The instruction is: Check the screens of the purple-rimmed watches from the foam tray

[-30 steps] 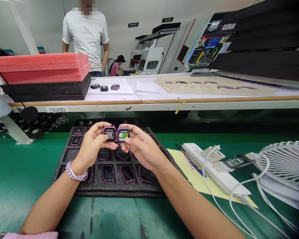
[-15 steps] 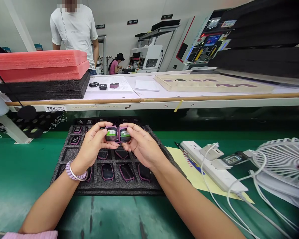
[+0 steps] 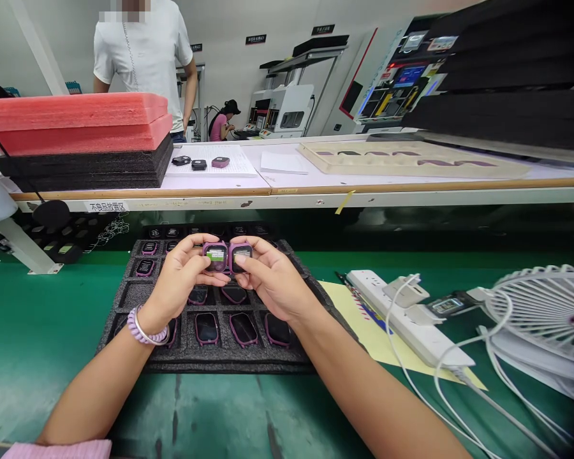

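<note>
**Left hand:** The left hand point(image 3: 179, 277) holds the left watch point(image 3: 215, 256), a small square purple watch. The fingers of the left hand point(image 3: 194, 241) are closed around its edge, and the thumb is under it.

**Right hand:** The right hand point(image 3: 270, 280) holds the right watch point(image 3: 240, 257), also small, square and purple. The fingers of the right hand point(image 3: 254, 249) are together and clamped on its side.

**Watches:** The two watches are between the hands, just beside each other, with the screens turned up. They are above the black foam tray point(image 3: 210, 365) and do not touch it.

**Near the hands:** More watches point(image 3: 206, 328) lie in the tray compartments under the hands. A bracelet point(image 3: 146, 326) is on the left wrist. On the green bench point(image 3: 38, 331), at the right, are a white power strip point(image 3: 402, 312) on yellow paper point(image 3: 358, 325) and a white fan point(image 3: 545, 312).

**Far side:** A standing person point(image 3: 143, 57) is behind the far bench point(image 3: 138, 191), near the stacked red foam point(image 3: 71, 121). A seated person point(image 3: 222, 124) works farther away.

**Hidden or unclear:** The hands cover parts of both watches and some tray compartments. The screen text is too small to read. The head of the standing person is cut off.
</note>
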The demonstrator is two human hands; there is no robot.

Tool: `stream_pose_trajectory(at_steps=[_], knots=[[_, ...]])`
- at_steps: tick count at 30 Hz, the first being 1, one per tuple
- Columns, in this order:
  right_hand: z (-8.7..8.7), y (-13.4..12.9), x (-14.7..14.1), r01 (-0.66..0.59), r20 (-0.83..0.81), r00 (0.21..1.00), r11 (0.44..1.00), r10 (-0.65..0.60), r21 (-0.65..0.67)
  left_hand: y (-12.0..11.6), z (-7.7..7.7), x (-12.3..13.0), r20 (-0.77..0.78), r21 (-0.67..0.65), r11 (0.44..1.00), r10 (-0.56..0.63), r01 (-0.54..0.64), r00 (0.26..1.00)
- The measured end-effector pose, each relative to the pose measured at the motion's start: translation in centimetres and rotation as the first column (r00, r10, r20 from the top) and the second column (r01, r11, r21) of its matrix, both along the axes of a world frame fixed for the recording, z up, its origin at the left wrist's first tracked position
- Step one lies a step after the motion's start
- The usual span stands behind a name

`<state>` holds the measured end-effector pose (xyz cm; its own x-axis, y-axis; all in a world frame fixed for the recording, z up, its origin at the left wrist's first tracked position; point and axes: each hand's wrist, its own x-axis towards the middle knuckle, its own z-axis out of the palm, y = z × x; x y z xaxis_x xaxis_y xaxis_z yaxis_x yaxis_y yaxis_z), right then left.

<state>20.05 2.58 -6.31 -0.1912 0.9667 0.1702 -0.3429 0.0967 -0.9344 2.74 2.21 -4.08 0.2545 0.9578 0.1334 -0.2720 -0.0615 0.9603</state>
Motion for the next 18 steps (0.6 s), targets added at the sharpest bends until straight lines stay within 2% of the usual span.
stream_pose_trajectory(at_steps=[13,18], knots=[[0.41,-0.37,-0.04,-0.049,-0.047,0.998,0.998,0.05,0.027,0.09,0.06,-0.16,0.021,0.009,1.0,0.01,-0.01,1.0],[0.4,-0.32,-0.08,-0.056,-0.053,0.997,0.998,0.058,0.03,0.02,0.14,0.05,-0.018,0.032,0.999,0.028,-0.028,0.999]])
